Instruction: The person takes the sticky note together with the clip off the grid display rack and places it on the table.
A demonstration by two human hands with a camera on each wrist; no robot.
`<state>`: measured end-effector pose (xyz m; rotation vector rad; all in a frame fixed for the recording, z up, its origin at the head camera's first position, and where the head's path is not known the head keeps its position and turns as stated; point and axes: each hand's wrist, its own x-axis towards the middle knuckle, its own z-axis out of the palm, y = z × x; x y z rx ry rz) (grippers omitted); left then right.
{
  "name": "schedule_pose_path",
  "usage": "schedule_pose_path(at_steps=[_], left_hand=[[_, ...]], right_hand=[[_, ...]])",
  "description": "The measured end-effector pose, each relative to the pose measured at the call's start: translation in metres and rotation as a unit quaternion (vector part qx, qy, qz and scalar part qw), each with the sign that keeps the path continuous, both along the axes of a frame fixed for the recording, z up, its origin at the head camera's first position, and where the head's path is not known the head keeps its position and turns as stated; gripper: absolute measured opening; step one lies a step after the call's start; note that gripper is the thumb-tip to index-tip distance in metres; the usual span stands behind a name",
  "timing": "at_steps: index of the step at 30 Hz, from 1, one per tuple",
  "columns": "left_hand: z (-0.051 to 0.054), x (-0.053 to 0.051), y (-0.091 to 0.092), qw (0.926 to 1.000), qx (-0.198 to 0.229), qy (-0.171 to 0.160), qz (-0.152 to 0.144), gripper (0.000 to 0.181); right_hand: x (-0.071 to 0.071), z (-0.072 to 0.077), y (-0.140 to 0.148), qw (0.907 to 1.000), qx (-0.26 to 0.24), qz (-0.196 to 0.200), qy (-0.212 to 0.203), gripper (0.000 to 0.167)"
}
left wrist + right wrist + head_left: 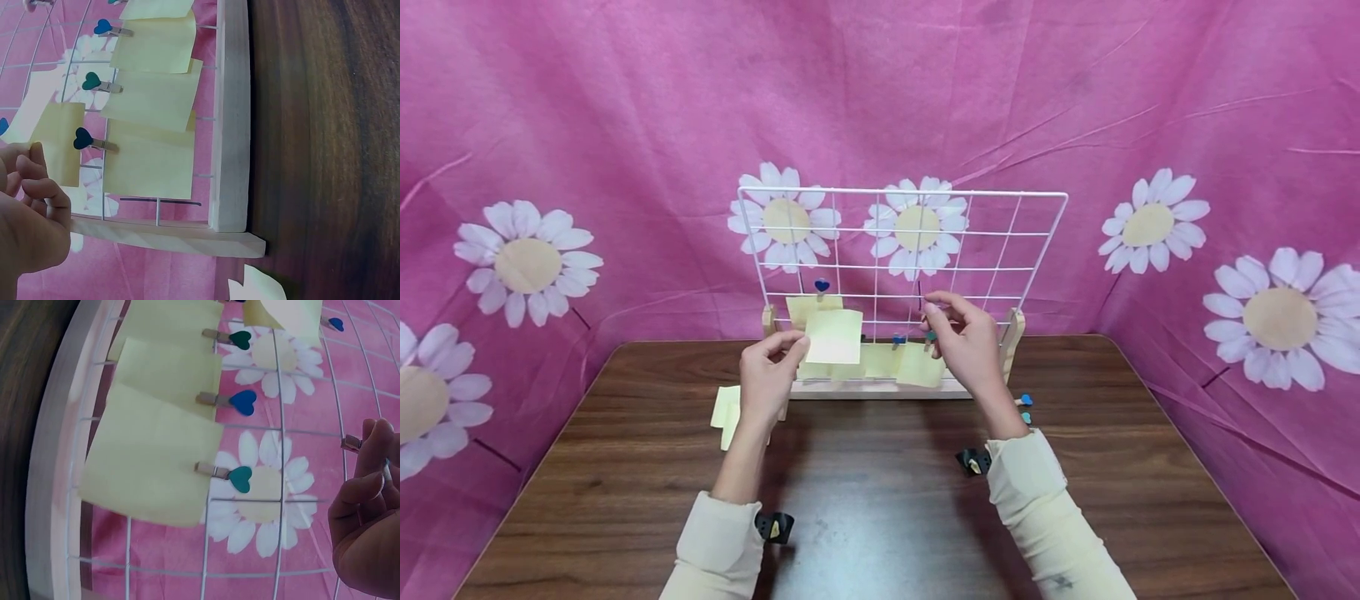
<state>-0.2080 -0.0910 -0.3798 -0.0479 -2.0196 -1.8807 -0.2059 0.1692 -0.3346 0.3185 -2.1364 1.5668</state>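
Observation:
My left hand (767,375) pinches a pale yellow sticky note (835,337) by its left edge, in front of a white wire grid (902,191). The held note partly covers another note (800,308) hung under a dark blue heart clip (822,286). In my right hand (966,342), thumb and fingers pinch a small wooden clothespin (351,444); its far end is hidden by the fingers. A lower row of overlapping notes (150,450) hangs on the grid by clothespins with green and blue hearts, such as the blue one (242,402).
The grid stands in a wooden base (880,389) on a brown table (865,483). Loose sticky notes (725,408) lie left of the base. Two heart clothespins (1026,401) lie to its right. A pink flowered cloth (880,92) hangs behind and at both sides.

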Motion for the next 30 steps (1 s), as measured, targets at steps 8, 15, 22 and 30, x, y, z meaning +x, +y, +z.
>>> schedule_pose_path(at_steps=[8, 15, 22, 30], left_hand=[[0.009, 0.008, -0.002, 0.9996, 0.009, -0.025, -0.004, 0.016], [-0.005, 0.004, -0.007, 0.9996, -0.005, -0.026, 0.011, 0.015], [-0.013, 0.007, -0.010, 0.9993, -0.009, -0.032, 0.014, 0.013], [-0.018, 0.012, -0.017, 0.9989, -0.024, -0.037, 0.016, 0.015]], right_hand=[[0.009, -0.002, 0.009, 0.9994, -0.012, -0.005, -0.034, 0.021], [0.014, -0.014, 0.019, 0.9988, -0.018, -0.016, -0.043, 0.021], [0.024, -0.030, 0.029, 0.9973, -0.018, -0.032, -0.063, 0.018], [0.032, -0.042, 0.043, 0.9959, -0.029, -0.035, -0.078, 0.020]])
